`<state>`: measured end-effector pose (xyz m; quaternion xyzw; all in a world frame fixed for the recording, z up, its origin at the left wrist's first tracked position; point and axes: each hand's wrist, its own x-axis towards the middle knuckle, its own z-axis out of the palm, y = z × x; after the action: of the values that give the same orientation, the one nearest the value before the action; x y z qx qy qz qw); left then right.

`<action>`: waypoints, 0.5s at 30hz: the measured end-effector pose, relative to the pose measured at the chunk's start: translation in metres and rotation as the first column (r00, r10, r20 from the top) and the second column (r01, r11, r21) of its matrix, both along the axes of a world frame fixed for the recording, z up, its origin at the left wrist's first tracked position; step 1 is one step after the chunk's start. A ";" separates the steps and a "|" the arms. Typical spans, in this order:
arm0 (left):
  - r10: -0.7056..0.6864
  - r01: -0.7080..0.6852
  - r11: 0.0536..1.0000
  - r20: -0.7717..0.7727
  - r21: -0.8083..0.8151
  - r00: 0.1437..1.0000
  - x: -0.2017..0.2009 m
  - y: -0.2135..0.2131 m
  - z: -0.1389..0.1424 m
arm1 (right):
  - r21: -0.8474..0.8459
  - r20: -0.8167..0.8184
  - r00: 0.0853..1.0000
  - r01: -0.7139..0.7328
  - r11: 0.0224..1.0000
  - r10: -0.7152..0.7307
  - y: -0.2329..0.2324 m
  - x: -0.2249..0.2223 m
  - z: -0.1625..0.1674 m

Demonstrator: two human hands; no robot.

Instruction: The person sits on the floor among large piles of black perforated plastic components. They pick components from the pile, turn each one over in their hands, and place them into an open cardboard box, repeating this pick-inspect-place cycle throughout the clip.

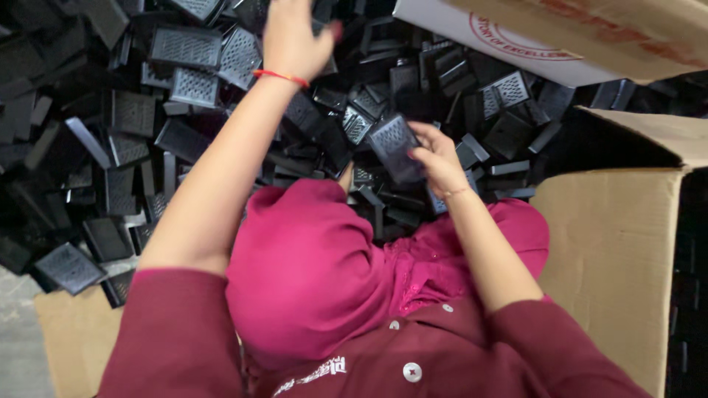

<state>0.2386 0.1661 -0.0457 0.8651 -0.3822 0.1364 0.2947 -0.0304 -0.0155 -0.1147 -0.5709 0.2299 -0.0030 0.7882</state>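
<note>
We see a huge heap of black plastic grille parts [184, 103] filling most of the view, rectangular pieces with perforated mesh faces, lying loose and crisscrossed. At right an open cardboard box [612, 250] stands beside the heap, its flap [649, 133] folded out; another carton with a red round stamp [516, 37] juts in at top right. Whatever is inside the open box is out of view, so how much is sorted we cannot tell; the heap looks large, so most of the work probably remains. Our left hand [295, 37] reaches far up into the heap, fingers curled down among the parts, a red string bracelet [280, 75] at the wrist; whether it has actually gripped a piece is unclear, the fingertips being hidden. Our right hand [436, 158] holds one black grille part [394, 147] above the heap, near centre, mesh face up, fingers pinching its right edge. Maroon sleeves and a pink garment [310, 265] fill the bottom.
</note>
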 end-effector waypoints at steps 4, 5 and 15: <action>-0.050 -0.050 0.946 0.299 0.320 0.953 0.012 -0.008 -0.033 | 0.546 0.015 0.995 0.074 0.835 -0.099 -0.020 -0.044 0.012; -0.044 -0.073 0.921 0.287 0.383 0.957 0.016 -0.008 -0.036 | 0.624 0.030 0.990 0.087 0.777 -0.135 -0.021 -0.053 0.016; -0.121 0.303 0.654 -0.300 0.692 0.946 -0.023 -0.015 -0.039 | 0.820 0.385 0.900 -0.234 0.523 -0.202 -0.018 -0.081 0.065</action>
<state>0.2152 0.1513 -0.0851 0.8688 -0.4672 -0.1630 -0.0191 -0.1115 -0.0339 -0.0497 -0.0982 0.0143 -0.0102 0.9950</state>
